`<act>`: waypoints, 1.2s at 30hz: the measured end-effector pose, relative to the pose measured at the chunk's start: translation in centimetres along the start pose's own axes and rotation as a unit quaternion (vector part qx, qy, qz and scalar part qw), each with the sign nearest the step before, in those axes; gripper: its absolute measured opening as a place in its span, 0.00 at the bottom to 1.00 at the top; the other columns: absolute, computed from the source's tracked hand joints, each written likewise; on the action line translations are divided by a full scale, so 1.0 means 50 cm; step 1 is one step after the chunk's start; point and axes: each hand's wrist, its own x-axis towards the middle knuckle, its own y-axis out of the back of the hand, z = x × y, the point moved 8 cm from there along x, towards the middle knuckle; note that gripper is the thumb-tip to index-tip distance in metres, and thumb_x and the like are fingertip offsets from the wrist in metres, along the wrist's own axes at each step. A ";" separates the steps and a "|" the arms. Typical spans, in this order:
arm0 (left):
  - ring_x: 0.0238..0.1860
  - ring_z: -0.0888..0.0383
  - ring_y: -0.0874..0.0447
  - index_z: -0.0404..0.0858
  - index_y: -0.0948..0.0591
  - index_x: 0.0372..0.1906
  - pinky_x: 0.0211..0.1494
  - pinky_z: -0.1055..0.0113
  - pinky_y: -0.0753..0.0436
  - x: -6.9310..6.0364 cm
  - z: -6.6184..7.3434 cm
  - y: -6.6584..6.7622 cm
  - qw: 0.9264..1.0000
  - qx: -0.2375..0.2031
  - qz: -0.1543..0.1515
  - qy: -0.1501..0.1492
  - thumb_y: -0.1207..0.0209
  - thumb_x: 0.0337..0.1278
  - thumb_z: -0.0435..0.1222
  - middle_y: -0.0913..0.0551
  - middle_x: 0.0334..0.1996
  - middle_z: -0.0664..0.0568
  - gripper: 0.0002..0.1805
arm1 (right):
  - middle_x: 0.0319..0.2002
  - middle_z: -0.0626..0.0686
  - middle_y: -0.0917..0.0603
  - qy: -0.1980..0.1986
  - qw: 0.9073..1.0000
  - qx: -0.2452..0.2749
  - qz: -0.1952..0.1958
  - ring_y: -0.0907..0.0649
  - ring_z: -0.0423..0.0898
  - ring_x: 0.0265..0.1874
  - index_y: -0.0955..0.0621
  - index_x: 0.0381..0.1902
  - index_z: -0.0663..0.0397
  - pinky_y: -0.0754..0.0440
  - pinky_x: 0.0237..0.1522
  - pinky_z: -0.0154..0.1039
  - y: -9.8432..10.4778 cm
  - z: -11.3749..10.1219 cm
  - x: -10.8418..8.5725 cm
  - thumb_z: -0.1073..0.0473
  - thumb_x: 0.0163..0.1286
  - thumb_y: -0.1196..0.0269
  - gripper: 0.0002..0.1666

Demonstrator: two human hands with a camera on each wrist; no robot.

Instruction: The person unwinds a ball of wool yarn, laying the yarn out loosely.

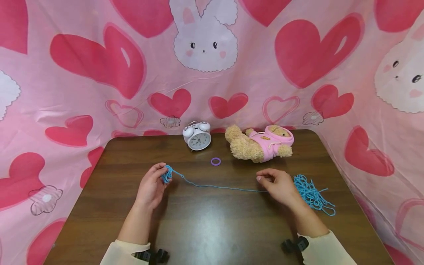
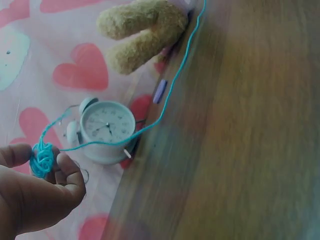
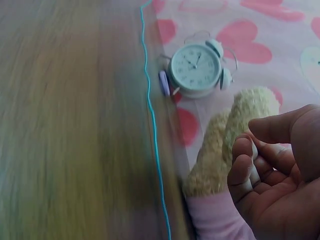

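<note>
My left hand (image 1: 150, 188) pinches a small wound bundle of blue yarn (image 1: 167, 174) between thumb and fingers. In the left wrist view the bundle (image 2: 42, 160) sits at the fingertips. From it a single yarn strand (image 1: 215, 187) runs right across the table and passes out of sight at my right hand (image 1: 279, 186). That hand hovers with thumb and fingers loosely bent and the thumb near the index finger. No yarn shows between its fingertips in the right wrist view, where the strand (image 3: 154, 125) runs apart from the fingers. Beside the right wrist lies a loose yarn pile (image 1: 311, 195).
A white twin-bell alarm clock (image 1: 197, 136) stands at the table's back edge. A purple ring (image 1: 216, 161) lies in front of it. To the right, a teddy bear in a pink hoodie (image 1: 265, 143) lies on its side. Heart-printed pink cloth (image 1: 205, 84) hangs behind the wooden table (image 1: 198, 235).
</note>
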 end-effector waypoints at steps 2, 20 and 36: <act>0.32 0.61 0.23 0.42 0.25 0.48 0.43 0.67 0.21 0.003 -0.003 -0.011 1.000 0.001 -0.001 0.000 0.48 0.79 0.33 0.20 0.32 0.56 0.02 | 0.28 0.46 0.15 0.005 1.000 0.007 -0.007 0.22 0.45 0.25 0.11 0.47 0.55 0.24 0.26 0.37 -0.012 -0.010 0.004 0.56 0.71 0.31 0.11; 0.32 0.58 0.24 0.36 0.29 0.51 0.42 0.66 0.23 0.018 -0.040 -0.113 0.999 0.016 -0.033 0.011 0.47 0.76 0.31 0.21 0.33 0.54 0.07 | 0.32 0.44 0.11 0.063 0.994 0.066 -0.051 0.17 0.40 0.30 0.11 0.45 0.56 0.20 0.33 0.34 -0.119 -0.113 0.037 0.59 0.69 0.30 0.09; 0.28 0.57 0.24 0.37 0.26 0.49 0.40 0.66 0.22 0.012 -0.086 -0.174 0.998 0.020 -0.056 0.027 0.45 0.73 0.30 0.21 0.30 0.54 0.05 | 0.32 0.43 0.13 0.095 0.988 0.088 -0.080 0.16 0.38 0.31 0.11 0.46 0.55 0.19 0.35 0.35 -0.183 -0.180 0.055 0.59 0.68 0.29 0.10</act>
